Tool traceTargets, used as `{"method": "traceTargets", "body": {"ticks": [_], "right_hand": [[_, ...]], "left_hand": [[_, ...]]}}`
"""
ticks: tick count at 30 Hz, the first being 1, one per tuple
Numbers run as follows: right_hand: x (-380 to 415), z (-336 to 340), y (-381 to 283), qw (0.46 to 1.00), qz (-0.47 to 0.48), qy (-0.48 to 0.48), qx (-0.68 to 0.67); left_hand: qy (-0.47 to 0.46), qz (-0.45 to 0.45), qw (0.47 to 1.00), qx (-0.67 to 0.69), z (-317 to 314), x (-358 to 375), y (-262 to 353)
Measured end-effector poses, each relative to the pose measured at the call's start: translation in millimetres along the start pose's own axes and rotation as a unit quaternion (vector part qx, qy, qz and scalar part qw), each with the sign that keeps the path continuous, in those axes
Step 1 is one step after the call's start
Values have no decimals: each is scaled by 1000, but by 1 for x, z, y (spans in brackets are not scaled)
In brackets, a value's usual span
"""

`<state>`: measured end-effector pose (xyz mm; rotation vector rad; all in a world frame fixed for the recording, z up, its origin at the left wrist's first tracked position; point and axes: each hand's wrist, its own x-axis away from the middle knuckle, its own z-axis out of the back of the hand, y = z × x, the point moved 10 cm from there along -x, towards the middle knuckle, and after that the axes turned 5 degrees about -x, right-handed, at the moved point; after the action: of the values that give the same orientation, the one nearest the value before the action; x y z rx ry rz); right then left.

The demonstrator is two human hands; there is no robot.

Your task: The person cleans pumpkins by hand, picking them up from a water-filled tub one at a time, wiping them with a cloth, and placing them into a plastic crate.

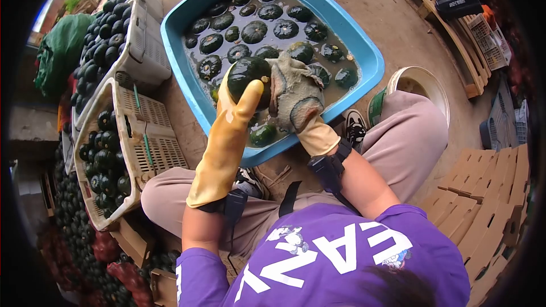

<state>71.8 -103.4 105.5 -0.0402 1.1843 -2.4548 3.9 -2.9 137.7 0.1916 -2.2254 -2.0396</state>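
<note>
Over the near part of a blue tub (369, 59), my left hand (236, 111) in a yellow rubber glove grips a dark green squash (248, 74). The thumb and fingers wrap round its near side. My right hand (313, 128), gloved too, is wrapped in a wet grey cloth (293, 88) and presses it against the squash's right side. The cloth hides most of the right fingers. Murky water fills the tub, and many green squashes (254, 32) float in it.
Left of the tub stand white plastic crates (151, 142) heaped with squashes, beside a green sack (65, 51). A white bucket (424, 79) sits by my right knee. Stacked flat cardboard boxes (483, 193) lie at right, below wooden pallets (455, 40).
</note>
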Motion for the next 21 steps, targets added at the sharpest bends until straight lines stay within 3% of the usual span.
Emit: {"method": "traceTargets", "body": {"ticks": [1,2,3,6,7,8,10,11,12,13,14,16,18,19,21], "right_hand": [[6,-7,-15,993,108,31,44],[17,-16,-27,972,210,63,86],[19,-21,-30,967,253,27,-10],[17,-3,-21,955,296,5,-37],[15,-12,-5,954,284,56,81],[19,-11,6,946,305,102,35],[14,2,-4,963,254,89,12],[13,5,-8,962,256,89,13],[17,-1,-20,950,308,52,4],[23,-7,-31,933,359,16,-5],[26,-5,-32,939,342,15,-39],[6,-30,-15,953,277,-119,-30],[10,-4,-5,951,296,79,-39],[8,0,-9,951,297,80,-38],[-5,-10,8,980,165,-21,-105]], "left_hand": [[18,13,1000,9,11,-1,-15],[29,118,992,-19,43,-9,-77],[26,121,992,-21,41,-6,-73],[-49,118,992,19,5,13,-42],[-74,120,990,32,-7,21,-33],[-77,123,989,31,-13,24,-23],[-55,128,988,67,-19,26,-9],[-22,143,985,89,-6,17,-32],[-22,142,986,89,3,7,-47],[13,197,974,110,18,1,-70],[45,253,958,129,28,0,-87],[44,257,956,132,32,0,-94],[21,250,958,141,29,2,-89],[21,257,958,126,33,1,-86],[43,233,966,107,40,-5,-77]]}}
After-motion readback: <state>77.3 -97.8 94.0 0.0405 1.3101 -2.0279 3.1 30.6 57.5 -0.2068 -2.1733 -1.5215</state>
